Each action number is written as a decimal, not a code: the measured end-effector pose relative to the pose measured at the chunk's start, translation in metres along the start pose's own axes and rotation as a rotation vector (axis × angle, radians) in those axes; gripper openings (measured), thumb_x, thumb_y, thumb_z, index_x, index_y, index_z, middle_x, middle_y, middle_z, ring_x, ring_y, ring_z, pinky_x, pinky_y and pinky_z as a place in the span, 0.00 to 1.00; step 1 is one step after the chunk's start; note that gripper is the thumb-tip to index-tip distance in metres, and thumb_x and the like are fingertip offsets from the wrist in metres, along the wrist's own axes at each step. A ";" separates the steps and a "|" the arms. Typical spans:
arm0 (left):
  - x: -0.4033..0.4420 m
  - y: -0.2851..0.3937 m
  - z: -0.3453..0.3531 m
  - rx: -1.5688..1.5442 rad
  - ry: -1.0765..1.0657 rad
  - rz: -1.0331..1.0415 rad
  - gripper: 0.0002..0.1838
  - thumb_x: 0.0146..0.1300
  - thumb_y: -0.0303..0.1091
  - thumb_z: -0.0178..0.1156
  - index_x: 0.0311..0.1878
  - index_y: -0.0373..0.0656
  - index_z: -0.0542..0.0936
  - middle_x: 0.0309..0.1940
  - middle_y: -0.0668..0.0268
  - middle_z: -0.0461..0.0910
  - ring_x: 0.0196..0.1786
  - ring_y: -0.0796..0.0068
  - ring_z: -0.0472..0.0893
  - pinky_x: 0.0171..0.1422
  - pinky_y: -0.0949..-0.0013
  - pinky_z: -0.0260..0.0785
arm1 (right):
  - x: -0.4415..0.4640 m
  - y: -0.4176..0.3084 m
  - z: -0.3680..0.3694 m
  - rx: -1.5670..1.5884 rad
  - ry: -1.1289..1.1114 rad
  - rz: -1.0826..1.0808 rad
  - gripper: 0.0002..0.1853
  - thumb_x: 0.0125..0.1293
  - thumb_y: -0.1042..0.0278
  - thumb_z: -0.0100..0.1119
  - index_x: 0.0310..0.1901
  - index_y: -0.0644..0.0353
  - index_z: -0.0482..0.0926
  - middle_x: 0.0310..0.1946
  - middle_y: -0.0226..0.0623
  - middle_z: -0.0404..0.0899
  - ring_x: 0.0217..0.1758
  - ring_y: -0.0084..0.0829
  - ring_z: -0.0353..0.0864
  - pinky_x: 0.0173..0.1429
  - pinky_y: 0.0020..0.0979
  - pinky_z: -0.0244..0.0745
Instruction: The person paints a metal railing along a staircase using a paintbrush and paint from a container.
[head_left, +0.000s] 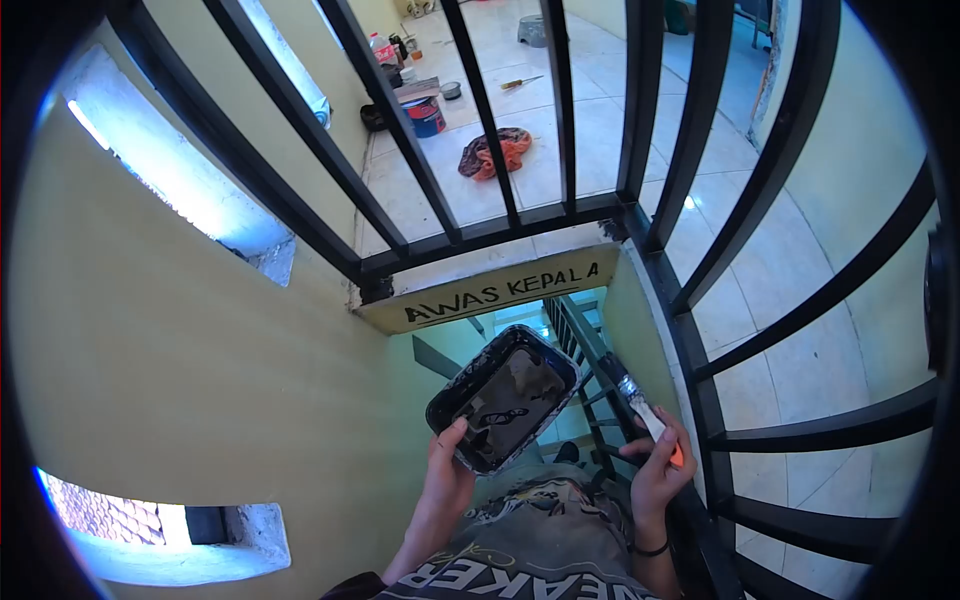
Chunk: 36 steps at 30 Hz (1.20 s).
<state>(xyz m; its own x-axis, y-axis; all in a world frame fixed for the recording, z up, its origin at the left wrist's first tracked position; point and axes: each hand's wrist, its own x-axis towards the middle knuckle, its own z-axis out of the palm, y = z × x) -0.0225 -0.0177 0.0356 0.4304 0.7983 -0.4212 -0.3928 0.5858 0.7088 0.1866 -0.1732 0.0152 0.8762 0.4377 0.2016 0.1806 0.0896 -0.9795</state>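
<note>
The tray (474,366) is gripped at its near side by the left hand (450,470), thumb over the rim, presumably so that the dark paint (520,400) is not spilled. The paintbrush (638,401) is clasped by its handle in the right hand (662,470), bristles pointed away, probably so that the fingers are spared; whether the stair railing (592,336) is touched cannot be told. Above the lettered beam (504,291), the way is barred by the black grille (540,218), behind which a crumpled rag (497,155), a can (425,118) and a screwdriver (515,84) are seen on the tiled floor (590,115).

Beyond the left hand (449,475) and right hand (659,468), a beam (503,291) reads "AWAS KEPALA", underlined; the shirt (530,535) between shows "EAKER".
</note>
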 end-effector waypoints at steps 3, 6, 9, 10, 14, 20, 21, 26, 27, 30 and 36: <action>0.002 -0.001 0.013 0.024 -0.017 -0.030 0.28 0.73 0.40 0.58 0.72 0.38 0.70 0.64 0.60 0.78 0.65 0.67 0.78 0.71 0.60 0.69 | -0.008 -0.010 -0.010 0.022 0.015 0.008 0.21 0.82 0.65 0.44 0.57 0.79 0.76 0.42 0.59 0.86 0.25 0.34 0.88 0.31 0.27 0.81; 0.005 -0.006 0.024 0.045 -0.034 -0.031 0.28 0.73 0.40 0.57 0.72 0.38 0.69 0.63 0.60 0.79 0.64 0.67 0.80 0.69 0.61 0.71 | -0.010 -0.011 -0.016 -0.015 -0.004 -0.099 0.22 0.83 0.62 0.43 0.58 0.78 0.76 0.44 0.58 0.85 0.28 0.35 0.89 0.36 0.28 0.83; 0.005 -0.007 0.026 0.067 -0.028 -0.048 0.27 0.73 0.40 0.58 0.71 0.38 0.70 0.62 0.60 0.80 0.63 0.68 0.80 0.66 0.62 0.73 | -0.008 -0.025 -0.019 -0.061 -0.017 -0.195 0.23 0.83 0.59 0.44 0.58 0.78 0.75 0.46 0.57 0.85 0.31 0.37 0.90 0.41 0.30 0.84; 0.005 -0.009 0.028 0.073 -0.019 -0.051 0.27 0.73 0.40 0.58 0.70 0.38 0.71 0.62 0.60 0.80 0.63 0.68 0.80 0.66 0.62 0.73 | -0.007 -0.028 -0.020 -0.065 -0.021 -0.220 0.24 0.83 0.59 0.44 0.58 0.78 0.75 0.46 0.57 0.84 0.31 0.38 0.90 0.41 0.30 0.84; 0.010 -0.016 0.031 0.078 -0.021 -0.059 0.25 0.72 0.40 0.60 0.68 0.40 0.72 0.60 0.61 0.81 0.61 0.70 0.81 0.64 0.63 0.74 | -0.002 -0.036 -0.022 -0.049 0.000 -0.263 0.24 0.83 0.57 0.45 0.58 0.77 0.74 0.47 0.59 0.84 0.31 0.39 0.90 0.43 0.33 0.85; 0.012 -0.020 0.033 0.087 -0.021 -0.103 0.24 0.71 0.39 0.61 0.67 0.42 0.73 0.58 0.64 0.81 0.58 0.72 0.82 0.61 0.65 0.74 | -0.003 -0.045 -0.021 -0.063 0.025 -0.262 0.24 0.83 0.57 0.45 0.58 0.76 0.74 0.42 0.59 0.85 0.30 0.40 0.90 0.48 0.35 0.85; 0.015 -0.021 0.033 0.093 -0.028 -0.107 0.24 0.71 0.39 0.61 0.67 0.42 0.73 0.58 0.65 0.82 0.58 0.72 0.82 0.61 0.65 0.74 | -0.003 -0.047 -0.020 -0.072 0.036 -0.259 0.24 0.82 0.57 0.45 0.58 0.76 0.74 0.42 0.59 0.85 0.30 0.40 0.90 0.49 0.35 0.85; 0.029 -0.013 0.038 0.128 -0.103 -0.166 0.24 0.71 0.39 0.61 0.67 0.41 0.73 0.57 0.65 0.82 0.57 0.74 0.82 0.61 0.67 0.74 | -0.002 -0.050 -0.013 -0.097 0.096 -0.258 0.24 0.82 0.57 0.46 0.58 0.77 0.75 0.44 0.59 0.85 0.30 0.41 0.90 0.42 0.33 0.85; 0.032 -0.011 0.038 0.133 -0.111 -0.167 0.24 0.71 0.39 0.61 0.67 0.41 0.73 0.57 0.65 0.82 0.57 0.74 0.82 0.61 0.67 0.74 | -0.003 -0.049 -0.011 -0.083 0.117 -0.265 0.24 0.82 0.57 0.47 0.57 0.78 0.75 0.45 0.60 0.84 0.32 0.42 0.90 0.38 0.33 0.85; 0.040 -0.007 0.036 0.148 -0.132 -0.193 0.24 0.71 0.38 0.62 0.67 0.41 0.73 0.58 0.65 0.81 0.58 0.74 0.81 0.62 0.66 0.73 | -0.006 -0.060 -0.003 -0.076 0.165 -0.220 0.24 0.81 0.58 0.47 0.57 0.78 0.75 0.45 0.60 0.84 0.31 0.43 0.90 0.38 0.34 0.86; 0.047 0.012 0.043 0.188 -0.104 -0.202 0.25 0.70 0.38 0.63 0.67 0.39 0.73 0.61 0.63 0.79 0.63 0.72 0.77 0.67 0.64 0.69 | -0.005 -0.069 0.009 -0.107 0.201 -0.191 0.25 0.81 0.58 0.45 0.58 0.78 0.74 0.39 0.59 0.86 0.29 0.43 0.90 0.49 0.39 0.85</action>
<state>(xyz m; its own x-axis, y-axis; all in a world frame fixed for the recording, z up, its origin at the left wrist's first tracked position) 0.0274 0.0206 0.0485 0.5694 0.6436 -0.5114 -0.1370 0.6877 0.7129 0.1657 -0.1736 0.0813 0.8907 0.2355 0.3888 0.3875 0.0539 -0.9203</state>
